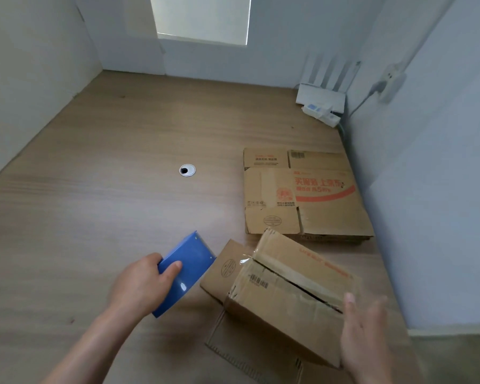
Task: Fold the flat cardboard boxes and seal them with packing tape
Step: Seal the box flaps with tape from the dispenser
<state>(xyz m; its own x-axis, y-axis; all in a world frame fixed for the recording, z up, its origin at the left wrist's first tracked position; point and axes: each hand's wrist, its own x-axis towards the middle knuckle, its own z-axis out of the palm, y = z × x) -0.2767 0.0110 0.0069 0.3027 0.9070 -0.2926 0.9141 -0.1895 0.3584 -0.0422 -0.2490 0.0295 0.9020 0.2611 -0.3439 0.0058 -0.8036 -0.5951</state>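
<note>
Sealing the folded box (283, 300), tilted on the counter (122, 176) just in front of the flat boxes (302, 195): gripping the blue tape dispenser (189, 270) in the curled fingers of the left hand (142, 286), steadying the box's near corner with the straight, empty fingers of the right hand (363, 339). Press the gaping top flaps shut first, then draw tape squarely along the seam.

Office-like desk nook, wood-grain tabletop (108, 162) with round cable grommet (187, 170), plain white partition walls (34, 65), antenna router (320, 98) at far right corner, wall-mounted power socket (391, 81)
</note>
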